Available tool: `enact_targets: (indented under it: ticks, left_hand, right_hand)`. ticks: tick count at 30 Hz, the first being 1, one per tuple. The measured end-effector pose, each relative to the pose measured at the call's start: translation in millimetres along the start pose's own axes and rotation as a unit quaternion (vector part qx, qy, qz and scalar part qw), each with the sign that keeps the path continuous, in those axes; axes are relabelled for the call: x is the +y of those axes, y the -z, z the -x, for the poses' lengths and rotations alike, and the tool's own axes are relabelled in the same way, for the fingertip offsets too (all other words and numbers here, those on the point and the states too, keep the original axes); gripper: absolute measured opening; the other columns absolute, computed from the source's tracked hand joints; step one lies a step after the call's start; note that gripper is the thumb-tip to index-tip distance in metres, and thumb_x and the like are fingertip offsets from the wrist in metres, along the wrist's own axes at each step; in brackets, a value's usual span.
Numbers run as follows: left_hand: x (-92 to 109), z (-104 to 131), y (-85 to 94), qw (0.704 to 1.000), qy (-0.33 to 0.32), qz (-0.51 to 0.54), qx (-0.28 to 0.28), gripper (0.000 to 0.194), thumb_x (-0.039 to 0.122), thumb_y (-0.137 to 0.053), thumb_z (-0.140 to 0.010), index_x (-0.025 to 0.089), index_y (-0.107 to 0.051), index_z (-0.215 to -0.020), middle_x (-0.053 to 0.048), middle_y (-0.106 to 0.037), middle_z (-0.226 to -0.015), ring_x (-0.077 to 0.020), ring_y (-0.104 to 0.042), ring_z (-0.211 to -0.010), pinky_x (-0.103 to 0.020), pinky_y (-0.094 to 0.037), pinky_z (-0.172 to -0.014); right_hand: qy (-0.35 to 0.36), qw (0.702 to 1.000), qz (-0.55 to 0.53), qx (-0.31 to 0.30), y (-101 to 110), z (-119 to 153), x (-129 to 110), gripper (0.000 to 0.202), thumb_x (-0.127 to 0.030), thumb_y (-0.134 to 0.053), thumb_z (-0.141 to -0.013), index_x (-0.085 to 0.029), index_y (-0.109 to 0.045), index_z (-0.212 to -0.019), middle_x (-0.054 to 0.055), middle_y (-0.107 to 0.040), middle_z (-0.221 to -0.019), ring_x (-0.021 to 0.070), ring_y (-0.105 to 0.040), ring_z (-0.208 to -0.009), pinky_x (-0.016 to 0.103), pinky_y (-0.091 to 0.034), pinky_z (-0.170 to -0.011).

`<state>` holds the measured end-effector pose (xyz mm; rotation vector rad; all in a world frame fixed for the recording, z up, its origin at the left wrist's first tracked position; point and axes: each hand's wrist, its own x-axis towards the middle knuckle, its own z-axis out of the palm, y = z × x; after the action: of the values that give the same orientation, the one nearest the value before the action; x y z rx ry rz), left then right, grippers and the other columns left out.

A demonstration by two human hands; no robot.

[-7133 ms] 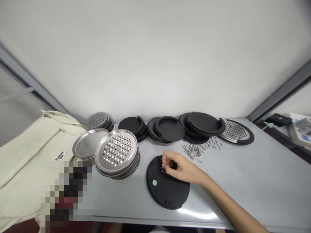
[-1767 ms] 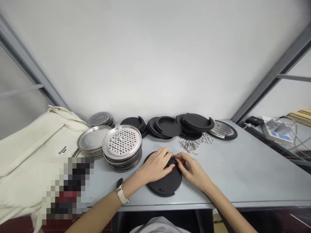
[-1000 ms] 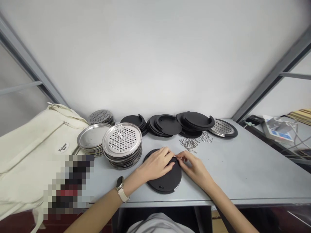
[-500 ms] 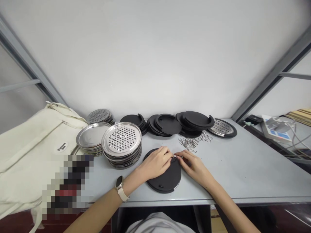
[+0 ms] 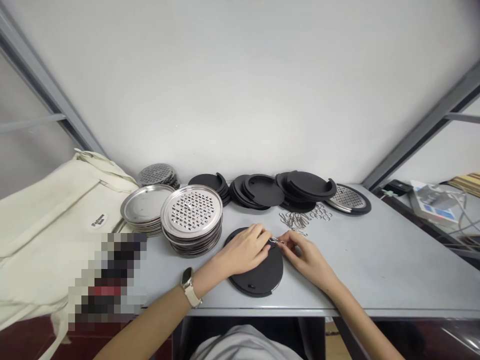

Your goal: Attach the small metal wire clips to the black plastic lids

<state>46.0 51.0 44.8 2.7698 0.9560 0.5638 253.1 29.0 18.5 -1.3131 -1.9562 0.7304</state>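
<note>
A black round disc (image 5: 260, 277) lies flat on the table in front of me, with a small dark knob near its lower edge. My left hand (image 5: 245, 249) rests across its upper part, fingers curled and pressed together at its upper right edge. Just right of the disc, my right hand (image 5: 302, 255) pinches one end of a thin metal wire clip (image 5: 276, 240) between thumb and fingertips. The clip's other end reaches my left fingertips, which hide part of the disc's edge. Behind my right hand lies a loose pile of similar wire clips (image 5: 294, 220).
A stack of round metal grater plates (image 5: 192, 212) stands left of my hands, beside a stack of plain-topped metal plates (image 5: 144, 206). Black discs (image 5: 264, 190) are piled along the wall. A black-rimmed grater (image 5: 347, 198) lies back right; a cream bag (image 5: 56, 215) covers the left.
My right hand has drawn slightly right, away from my left hand, and more of the wire clip shows between them. My left hand stays on the disc.
</note>
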Motion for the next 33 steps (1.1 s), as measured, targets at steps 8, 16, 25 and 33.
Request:
enact_targets:
  ticks: [8,16,25,33]
  left_hand:
    - [-2.1,-0.9,-1.7,0.999,-0.028,0.035,-0.001,0.030,0.029,-0.049,-0.091,0.019,-0.046,-0.120,-0.008,-0.055,-0.109,-0.0222,-0.051,-0.104,-0.035,-0.045,-0.090]
    - [-3.0,-0.3,-2.9,0.999,-0.031,0.039,0.004,0.034,0.025,-0.043,-0.094,0.019,-0.043,-0.128,-0.008,-0.056,-0.115,-0.0215,-0.050,-0.108,-0.037,-0.044,-0.094]
    - [-5.7,-1.7,-6.2,0.998,-0.028,0.049,0.001,0.039,0.025,-0.044,-0.094,0.018,-0.042,-0.132,-0.008,-0.056,-0.116,-0.0217,-0.050,-0.109,-0.037,-0.044,-0.094]
    - [-5.4,-1.1,-6.7,0.998,-0.024,0.052,0.006,0.039,0.025,-0.044,-0.093,0.020,-0.042,-0.132,-0.009,-0.056,-0.114,-0.0229,-0.051,-0.106,-0.039,-0.046,-0.091]
  right_hand:
    - [-0.007,1.000,-0.024,-0.015,-0.1,0.9,-5.5,0.015,-0.029,-0.046,-0.090,-0.020,-0.046,-0.078,-0.003,-0.047,-0.065,0.0128,-0.045,-0.060,0.024,-0.040,-0.057]
    - [-0.006,0.999,-0.013,-0.038,-2.1,1.0,-5.2,0.021,-0.033,-0.038,-0.095,-0.021,-0.045,-0.080,-0.003,-0.049,-0.065,0.0138,-0.046,-0.059,0.025,-0.039,-0.057]
    - [0.036,0.995,0.088,-0.019,-4.0,-1.2,-7.3,0.025,-0.027,-0.032,-0.097,-0.022,-0.046,-0.076,0.003,-0.050,-0.077,0.0189,-0.050,-0.074,0.032,-0.044,-0.069]
    - [0.056,0.992,0.109,0.001,-7.1,-1.6,-5.5,0.024,-0.025,-0.033,-0.096,-0.021,-0.048,-0.077,0.005,-0.049,-0.080,0.0202,-0.051,-0.078,0.036,-0.046,-0.075]
